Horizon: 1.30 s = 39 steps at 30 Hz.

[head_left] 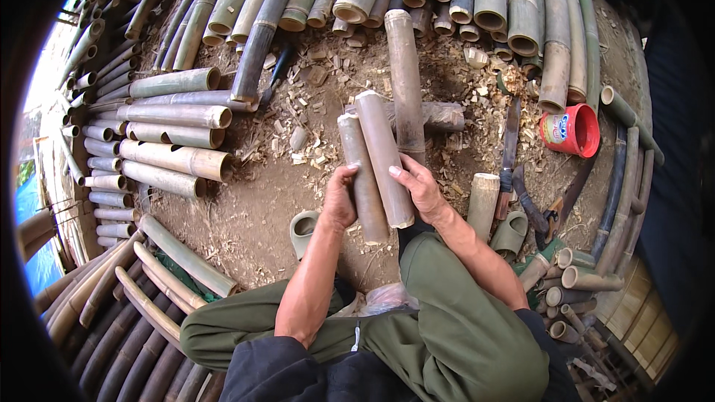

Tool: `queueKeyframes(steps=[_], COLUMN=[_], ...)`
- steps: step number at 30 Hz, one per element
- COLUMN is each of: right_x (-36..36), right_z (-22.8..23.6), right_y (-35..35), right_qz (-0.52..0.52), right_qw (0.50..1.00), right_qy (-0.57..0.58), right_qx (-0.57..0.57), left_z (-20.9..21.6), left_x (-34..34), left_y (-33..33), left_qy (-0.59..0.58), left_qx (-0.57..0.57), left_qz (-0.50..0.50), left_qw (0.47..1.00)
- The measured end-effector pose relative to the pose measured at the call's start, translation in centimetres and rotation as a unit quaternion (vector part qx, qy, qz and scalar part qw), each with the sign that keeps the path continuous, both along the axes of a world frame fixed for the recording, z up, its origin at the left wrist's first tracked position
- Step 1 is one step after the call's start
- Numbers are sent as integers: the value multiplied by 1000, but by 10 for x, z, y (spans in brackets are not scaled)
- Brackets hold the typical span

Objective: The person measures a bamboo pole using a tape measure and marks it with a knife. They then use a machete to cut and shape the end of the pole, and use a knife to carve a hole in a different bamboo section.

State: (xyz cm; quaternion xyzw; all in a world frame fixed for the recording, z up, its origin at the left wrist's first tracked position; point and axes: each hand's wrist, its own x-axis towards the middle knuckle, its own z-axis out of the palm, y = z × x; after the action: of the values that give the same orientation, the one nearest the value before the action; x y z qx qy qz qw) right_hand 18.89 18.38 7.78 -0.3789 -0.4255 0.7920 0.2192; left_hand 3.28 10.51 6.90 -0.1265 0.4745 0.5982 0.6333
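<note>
Two short bamboo pieces are held side by side above my lap, both tilted with their upper ends to the left. My left hand (341, 197) is closed round the darker bamboo piece (363, 190), thumb on its face. In my right hand (423, 190) is the paler, brownish bamboo piece (383, 160), gripped along its lower right side. The two pieces touch or nearly touch; fingers behind them are hidden. Just beyond, an upright-looking bamboo length (406, 82) rests across a thicker bamboo piece (443, 116) lying crosswise on the dirt.
Cut bamboo tubes (175, 158) are stacked at left, with more tubes (490, 0) along the far side. At right lie a long-bladed knife (511, 138), a second handled blade (530, 201), a saw (567, 205) and a red tub (582, 132). Wood chips (320, 150) litter the ground.
</note>
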Motion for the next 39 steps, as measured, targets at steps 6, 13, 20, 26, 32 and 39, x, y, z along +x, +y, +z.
queueKeyframes(steps=[6, 13, 20, 26, 32, 39], right_x=[3, 8, 15, 8, 11, 35], right_z=[9, 7, 9, 22, 32, -6], right_y=[10, 1, -4, -6, -1, -2], right_qz=[40, 80, 11, -90, 70, 92], right_qw=[999, 995, 913, 990, 978, 952], right_qy=[10, 27, -225, -29, 58, -187], right_qx=[5, 49, 341, 106, -186, 223], left_z=[-28, 49, 44, 37, 44, 70], left_x=[-111, -39, 17, 2, -14, -23], left_y=[-17, 56, 78, 105, 111, 95], left_qy=[512, 264, 357, 209, 133, 289], left_qx=[-137, 162, 137, 170, 145, 190], left_qz=[-185, -163, -150, -170, -74, -208], left_qw=[827, 937, 912, 948, 978, 915])
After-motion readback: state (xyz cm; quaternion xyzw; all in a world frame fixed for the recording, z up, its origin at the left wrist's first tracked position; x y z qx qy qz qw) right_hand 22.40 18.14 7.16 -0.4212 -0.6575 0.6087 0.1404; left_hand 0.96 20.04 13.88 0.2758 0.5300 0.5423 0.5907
